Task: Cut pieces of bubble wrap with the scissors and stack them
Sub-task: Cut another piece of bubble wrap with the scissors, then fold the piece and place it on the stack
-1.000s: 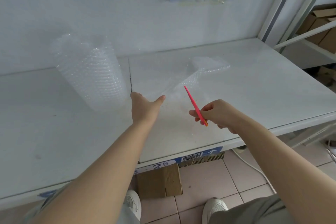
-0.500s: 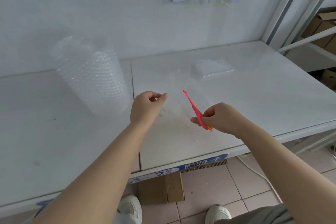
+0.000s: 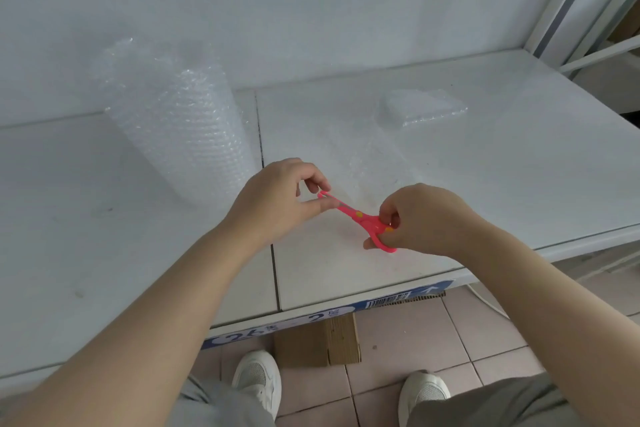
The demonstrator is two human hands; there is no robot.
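Fingers of the right grip curl round the handle loops of the small pink plastic scissors, while the left grip pinches the tip of the closed blades between thumb and forefinger, so the scissors slant between the two over the white tabletop. Just left of the left grip an upright roll of clear bubble wrap stands on the tabletop, and a low stack of cut clear bubble-wrap pieces lies well beyond the grips, toward the back right. Below the tabletop's front edge a brown cardboard box sits on the tiled floor.
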